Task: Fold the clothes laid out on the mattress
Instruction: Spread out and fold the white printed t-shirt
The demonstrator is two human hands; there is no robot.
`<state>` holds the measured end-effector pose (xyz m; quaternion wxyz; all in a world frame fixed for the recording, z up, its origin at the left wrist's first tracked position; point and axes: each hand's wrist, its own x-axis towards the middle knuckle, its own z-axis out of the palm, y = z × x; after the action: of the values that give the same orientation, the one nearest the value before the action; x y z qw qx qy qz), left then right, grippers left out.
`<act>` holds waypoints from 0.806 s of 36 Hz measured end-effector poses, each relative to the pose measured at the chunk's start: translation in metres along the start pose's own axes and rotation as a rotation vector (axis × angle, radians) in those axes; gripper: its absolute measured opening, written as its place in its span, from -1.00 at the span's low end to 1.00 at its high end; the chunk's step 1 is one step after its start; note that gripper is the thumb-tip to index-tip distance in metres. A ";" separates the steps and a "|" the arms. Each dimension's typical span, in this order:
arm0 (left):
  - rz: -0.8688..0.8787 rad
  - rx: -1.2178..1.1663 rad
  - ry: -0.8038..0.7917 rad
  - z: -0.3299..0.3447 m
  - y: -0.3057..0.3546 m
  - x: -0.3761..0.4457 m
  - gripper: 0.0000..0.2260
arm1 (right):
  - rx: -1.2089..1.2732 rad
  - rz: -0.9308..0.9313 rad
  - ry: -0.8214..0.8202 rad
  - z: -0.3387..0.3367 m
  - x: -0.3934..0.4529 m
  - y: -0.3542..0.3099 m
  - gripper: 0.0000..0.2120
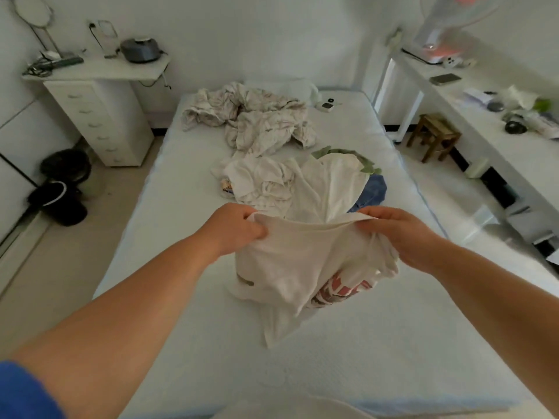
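Both hands hold one white shirt (290, 261) up over the mattress (181, 297). The left hand (233, 228) pinches its top edge with curled fingers, and the right hand (402, 234) has a tight grip on the other end. The shirt hangs down and touches the bed. More clothes (266, 182) lie in a heap just behind it, beside blue jeans (373, 192).
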<state>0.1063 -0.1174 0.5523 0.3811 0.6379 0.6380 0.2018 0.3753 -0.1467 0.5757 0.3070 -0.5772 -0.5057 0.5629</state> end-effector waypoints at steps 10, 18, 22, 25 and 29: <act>0.080 -0.214 0.299 0.063 0.082 -0.005 -0.80 | -0.309 -0.002 -0.077 -0.102 -0.036 -0.001 -0.78; 0.246 0.156 0.303 0.108 0.116 -0.018 -0.68 | -0.527 -0.152 0.209 -0.145 -0.035 0.012 -0.84; 0.161 0.286 0.211 0.113 0.113 -0.017 -0.65 | -0.428 -0.097 0.103 -0.146 -0.034 0.017 -0.83; 0.081 0.459 0.032 0.117 0.113 -0.017 -0.77 | -0.388 -0.100 0.037 -0.142 -0.034 0.018 -0.82; 0.144 0.260 -0.187 0.144 0.131 -0.022 -0.48 | -0.444 -0.199 -0.074 -0.117 -0.038 0.017 -0.78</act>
<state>0.2980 -0.1578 0.5646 0.3377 0.7417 0.5733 0.0842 0.4975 -0.1622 0.5936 0.2080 -0.5568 -0.6824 0.4256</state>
